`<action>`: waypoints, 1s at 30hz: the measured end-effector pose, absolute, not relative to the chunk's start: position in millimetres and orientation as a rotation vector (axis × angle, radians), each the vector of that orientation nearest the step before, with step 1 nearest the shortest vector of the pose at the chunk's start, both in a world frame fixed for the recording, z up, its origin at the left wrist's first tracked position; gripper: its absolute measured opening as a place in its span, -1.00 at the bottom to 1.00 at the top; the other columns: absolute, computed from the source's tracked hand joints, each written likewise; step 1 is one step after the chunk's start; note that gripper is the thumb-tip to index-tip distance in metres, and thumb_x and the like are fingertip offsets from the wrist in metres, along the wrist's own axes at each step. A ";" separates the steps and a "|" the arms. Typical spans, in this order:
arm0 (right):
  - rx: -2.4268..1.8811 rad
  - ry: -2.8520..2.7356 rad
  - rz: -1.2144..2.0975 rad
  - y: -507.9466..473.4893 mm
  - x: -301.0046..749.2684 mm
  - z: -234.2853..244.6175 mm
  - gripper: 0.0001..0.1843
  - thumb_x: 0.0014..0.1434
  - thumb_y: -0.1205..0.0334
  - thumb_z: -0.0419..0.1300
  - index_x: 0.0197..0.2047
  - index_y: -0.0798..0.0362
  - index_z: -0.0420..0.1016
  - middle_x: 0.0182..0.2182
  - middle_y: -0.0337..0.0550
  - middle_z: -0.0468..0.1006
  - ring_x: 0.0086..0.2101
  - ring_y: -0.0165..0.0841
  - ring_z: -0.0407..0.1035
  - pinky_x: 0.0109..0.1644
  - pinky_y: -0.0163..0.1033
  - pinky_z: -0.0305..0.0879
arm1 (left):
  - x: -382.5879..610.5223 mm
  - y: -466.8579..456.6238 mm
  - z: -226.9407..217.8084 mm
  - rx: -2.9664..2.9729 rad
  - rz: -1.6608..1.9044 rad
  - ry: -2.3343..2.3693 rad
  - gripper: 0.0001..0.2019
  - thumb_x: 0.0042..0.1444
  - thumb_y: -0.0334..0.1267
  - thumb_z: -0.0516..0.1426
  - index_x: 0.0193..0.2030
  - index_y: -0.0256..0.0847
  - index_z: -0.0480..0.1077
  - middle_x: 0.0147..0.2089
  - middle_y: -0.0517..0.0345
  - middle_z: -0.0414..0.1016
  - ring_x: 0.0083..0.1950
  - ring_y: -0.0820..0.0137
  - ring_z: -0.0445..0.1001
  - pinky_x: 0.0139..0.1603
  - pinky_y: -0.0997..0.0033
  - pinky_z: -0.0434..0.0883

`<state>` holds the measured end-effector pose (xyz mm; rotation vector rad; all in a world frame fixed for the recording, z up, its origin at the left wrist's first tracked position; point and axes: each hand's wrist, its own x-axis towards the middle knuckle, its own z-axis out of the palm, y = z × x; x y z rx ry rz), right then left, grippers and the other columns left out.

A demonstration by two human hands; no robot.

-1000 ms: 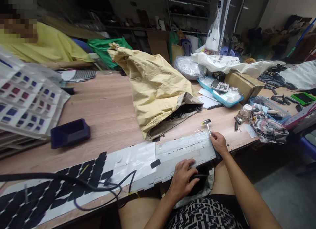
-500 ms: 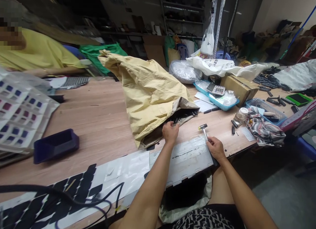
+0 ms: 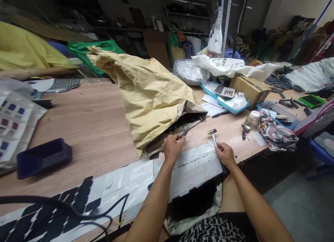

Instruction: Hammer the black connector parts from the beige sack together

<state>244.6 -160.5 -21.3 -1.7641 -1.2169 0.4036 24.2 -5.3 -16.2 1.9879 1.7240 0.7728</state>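
Observation:
My right hand (image 3: 225, 155) grips a small hammer (image 3: 214, 139) by its handle, with the metal and yellowish head pointing up and away from me. At the mouth of a yellow paper-like sack (image 3: 156, 99), my left hand (image 3: 172, 148) is closed with a small dark slim piece (image 3: 184, 133) poking out from its fingers. More dark pieces (image 3: 185, 120) show inside the sack's opening; their kind is too small to make out. Below both hands lies a pale, scuffed board (image 3: 195, 169) at the table's front edge.
A dark blue tray (image 3: 44, 156) stands at left, near black cables (image 3: 62, 205). To the right are a jar (image 3: 252, 120), a patterned cloth (image 3: 278, 136), a blue basket (image 3: 292, 118) and a cardboard box (image 3: 249, 89). A person in a yellow top (image 3: 28, 47) sits across the table.
My left hand has drawn back from the sack's mouth toward me, a small dark piece now showing in its fingers. My right hand keeps the hammer. The view has shifted slightly right.

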 end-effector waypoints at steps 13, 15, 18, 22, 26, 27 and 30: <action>-1.736 -1.280 0.354 -162.9 244.2 -15.8 -0.75 0.13 0.20 0.14 -0.25 0.07 0.63 -0.45 -0.22 0.46 -0.47 -0.40 0.30 -0.34 -0.31 0.29 | 11.9 -80.7 -51.6 2.187 0.811 1.239 -0.81 0.13 -0.17 0.23 -0.13 -0.06 0.59 -0.24 0.11 0.51 -0.12 0.23 0.39 -0.01 0.20 0.32; -1.717 -1.316 0.327 -169.8 240.4 -10.9 -0.76 0.14 0.21 0.15 -0.23 0.07 0.62 -0.45 -0.23 0.44 -0.46 -0.39 0.29 -0.33 -0.31 0.29 | 11.6 -79.9 -50.2 2.184 0.798 1.235 -0.82 0.12 -0.17 0.24 -0.14 -0.06 0.59 -0.24 0.12 0.51 -0.11 0.23 0.39 -0.01 0.20 0.32; -1.664 -1.442 0.264 -186.2 231.7 -2.0 -0.76 0.18 0.24 0.15 -0.14 0.07 0.60 -0.43 -0.21 0.44 -0.44 -0.38 0.31 -0.31 -0.29 0.30 | 11.4 -80.0 -48.5 2.162 0.778 1.243 -0.82 0.11 -0.18 0.25 -0.14 -0.06 0.58 -0.24 0.13 0.51 -0.09 0.22 0.39 -0.01 0.20 0.32; -1.606 -1.650 0.196 -207.0 218.8 7.5 -0.76 0.22 0.29 0.13 -0.08 0.04 0.56 -0.34 -0.15 0.52 -0.34 -0.33 0.40 -0.21 -0.27 0.36 | 11.8 -79.2 -47.5 2.131 0.757 1.265 -0.83 0.11 -0.17 0.25 -0.15 -0.05 0.58 -0.24 0.15 0.51 -0.09 0.23 0.39 -0.02 0.21 0.32; -1.606 -1.757 0.080 -216.3 209.1 10.6 -0.76 0.23 0.30 0.12 -0.06 0.04 0.53 -0.29 -0.10 0.55 -0.28 -0.28 0.45 -0.18 -0.24 0.38 | 11.8 -78.1 -47.4 2.127 0.748 1.259 -0.82 0.12 -0.17 0.26 -0.14 -0.06 0.58 -0.24 0.15 0.51 -0.09 0.24 0.38 -0.03 0.22 0.31; -1.600 -1.778 0.050 -217.3 207.3 10.4 -0.75 0.24 0.31 0.12 -0.04 0.04 0.53 -0.28 -0.09 0.56 -0.26 -0.27 0.46 -0.17 -0.24 0.39 | 11.7 -78.0 -47.4 2.126 0.748 1.256 -0.82 0.12 -0.18 0.26 -0.14 -0.06 0.59 -0.23 0.15 0.51 -0.09 0.25 0.38 -0.02 0.23 0.31; -1.590 -1.834 -0.028 -218.9 203.9 7.4 -0.73 0.24 0.32 0.12 -0.02 0.06 0.52 -0.27 -0.07 0.58 -0.23 -0.25 0.48 -0.14 -0.22 0.40 | 11.9 -78.1 -47.2 2.123 0.748 1.257 -0.82 0.11 -0.18 0.26 -0.13 -0.06 0.58 -0.23 0.16 0.52 -0.09 0.26 0.38 -0.02 0.23 0.32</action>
